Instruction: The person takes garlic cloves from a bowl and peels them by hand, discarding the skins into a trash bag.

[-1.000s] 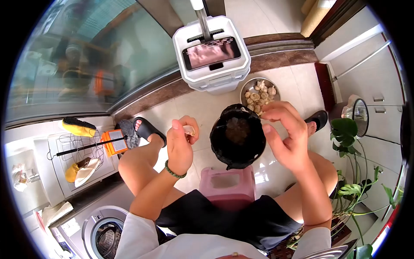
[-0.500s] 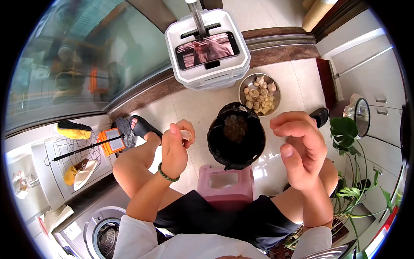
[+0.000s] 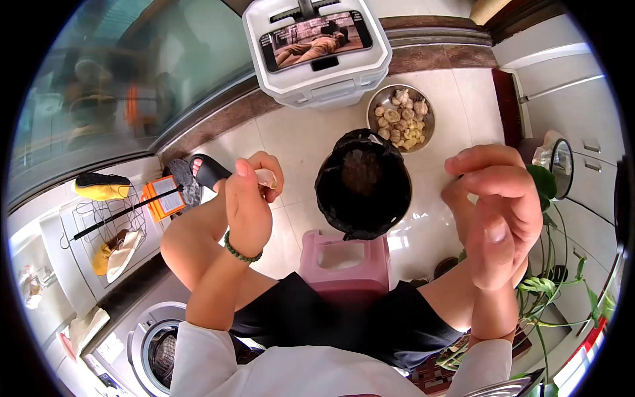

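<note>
My left hand (image 3: 250, 205) is closed, pinching a garlic clove (image 3: 266, 178) between thumb and fingers. My right hand (image 3: 499, 215) is raised on the other side, its curved fingers apart with nothing visible in them. Between the two hands stands a bin lined with a black bag (image 3: 337, 210); brownish scraps (image 3: 361, 171), probably peelings, lie inside. Just beyond it, a metal bowl (image 3: 431, 130) contains whole garlic bulbs (image 3: 392, 116) and pale loose cloves (image 3: 411, 140).
A pink stool (image 3: 344, 280) sits between my knees. Ahead is a white box (image 3: 317, 89) with a phone (image 3: 316, 41) on top. To the left are a wire rack with shoes (image 3: 102, 188) and a washing machine (image 3: 157, 347). A potted plant (image 3: 539, 284) grows at the right.
My right hand has moved outward to the right. My left hand has shifted slightly left and up, still pinching the clove. The whole view has tilted, so the box and bowl appear higher.
</note>
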A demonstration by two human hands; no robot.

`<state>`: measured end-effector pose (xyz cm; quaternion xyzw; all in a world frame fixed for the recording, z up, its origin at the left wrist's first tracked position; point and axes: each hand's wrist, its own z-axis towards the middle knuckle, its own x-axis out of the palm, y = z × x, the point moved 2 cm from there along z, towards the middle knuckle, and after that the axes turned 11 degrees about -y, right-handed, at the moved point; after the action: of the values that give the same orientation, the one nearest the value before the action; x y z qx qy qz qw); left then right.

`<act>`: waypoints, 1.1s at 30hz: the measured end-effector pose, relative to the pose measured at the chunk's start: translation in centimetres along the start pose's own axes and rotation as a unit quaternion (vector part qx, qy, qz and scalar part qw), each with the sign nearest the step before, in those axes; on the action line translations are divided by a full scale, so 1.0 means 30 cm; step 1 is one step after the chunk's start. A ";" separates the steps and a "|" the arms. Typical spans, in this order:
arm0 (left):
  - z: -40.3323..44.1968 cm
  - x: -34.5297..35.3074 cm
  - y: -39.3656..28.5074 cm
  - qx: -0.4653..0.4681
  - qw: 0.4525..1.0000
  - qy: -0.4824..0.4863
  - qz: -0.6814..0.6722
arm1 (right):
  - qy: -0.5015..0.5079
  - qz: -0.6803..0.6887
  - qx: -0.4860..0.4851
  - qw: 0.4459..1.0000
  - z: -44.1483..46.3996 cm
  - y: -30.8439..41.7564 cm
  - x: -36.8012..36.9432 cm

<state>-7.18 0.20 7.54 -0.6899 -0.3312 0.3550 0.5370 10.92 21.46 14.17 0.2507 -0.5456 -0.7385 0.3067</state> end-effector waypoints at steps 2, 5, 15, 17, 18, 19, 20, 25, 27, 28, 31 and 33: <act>0.002 -0.006 0.004 0.019 1.000 0.006 0.009 | 0.030 -0.015 0.001 0.999 0.002 0.002 -0.006; 0.008 -0.012 0.019 0.012 1.000 0.017 0.004 | 0.040 0.013 -0.024 0.999 -0.003 -0.002 -0.001; 0.024 0.002 0.069 -0.019 0.999 0.030 -0.003 | -0.033 0.113 -0.019 0.993 0.003 -0.041 0.025; 0.020 0.016 0.091 -0.010 0.999 0.045 -0.003 | -0.031 0.101 -0.010 0.994 0.002 -0.065 0.019; 0.015 0.033 0.102 -0.007 0.999 0.053 0.009 | -0.029 0.091 -0.001 0.995 0.000 -0.079 0.018; 0.008 0.049 0.107 -0.003 0.998 0.061 0.020 | -0.031 0.085 0.014 0.996 -0.005 -0.094 0.026; -0.001 0.055 0.105 -0.002 0.998 0.060 0.019 | -0.030 0.085 0.012 0.996 -0.011 -0.107 0.034; -0.030 0.074 0.126 -0.072 0.978 0.187 -0.049 | 0.047 0.003 0.091 0.995 -0.082 -0.223 0.118; -0.040 0.082 0.131 -0.085 0.969 0.214 -0.086 | 0.079 -0.019 0.074 0.994 -0.109 -0.261 0.148; -0.045 0.086 0.134 -0.086 0.965 0.226 -0.096 | 0.079 -0.019 0.073 0.994 -0.117 -0.269 0.156; -0.066 0.095 0.149 -0.106 0.958 0.243 -0.110 | 0.089 -0.009 0.051 0.995 -0.149 -0.278 0.176; -0.069 0.101 0.168 -0.121 0.955 0.246 -0.111 | 0.092 -0.017 0.039 0.995 -0.166 -0.288 0.182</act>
<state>-3.44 0.64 2.56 -0.7744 -0.3038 0.0702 0.5505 9.13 16.12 4.30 0.3384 -0.5390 -0.6959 0.3325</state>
